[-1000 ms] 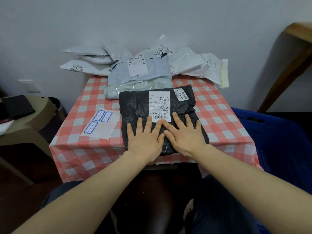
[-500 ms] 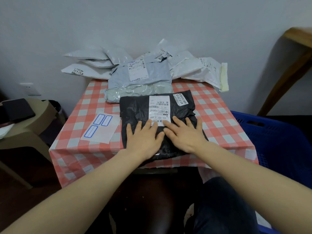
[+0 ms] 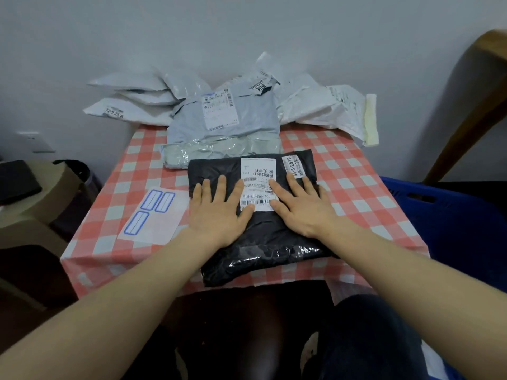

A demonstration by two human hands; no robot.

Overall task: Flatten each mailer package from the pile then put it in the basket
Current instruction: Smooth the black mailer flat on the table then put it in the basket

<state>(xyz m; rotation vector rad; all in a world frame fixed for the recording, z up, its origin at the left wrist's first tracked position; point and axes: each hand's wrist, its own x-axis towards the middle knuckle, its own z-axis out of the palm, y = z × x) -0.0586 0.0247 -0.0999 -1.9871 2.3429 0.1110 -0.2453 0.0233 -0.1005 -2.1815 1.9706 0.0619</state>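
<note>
At the near edge of the surface (image 3: 356, 187), on its red-and-white checked cloth, a black mailer package (image 3: 263, 242), lying flat with its near end slightly over the edge. On top of it, both grips pressed palm down, fingers straight and spread, curled round nothing. Left grip (image 3: 216, 215) on the package's left half, thumb tip touching the white shipping label (image 3: 258, 174). Right grip (image 3: 304, 209) on the right half, thumb and index finger lying over that label's right side. A narrow gap between the two grips, no contact. Just right of the shipping label, toward the package's far right corner, a smaller white sticker (image 3: 292, 166) printed with numbers. Against the black package's far edge, a grey mailer package (image 3: 222, 124) with its own label and a crinkled pale band along its near end. Behind that, along the far edge and against the wall, a pile of white mailer packages (image 3: 329, 108), spreading past both far corners. Near the left edge, just beside the left grip, a white sheet with three blue-bordered blank labels (image 3: 153, 215). Off the right edge and lower down, a blue plastic basket (image 3: 439, 220), its contents not discernible. Off the left edge, a beige plastic stool (image 3: 27, 215).
</note>
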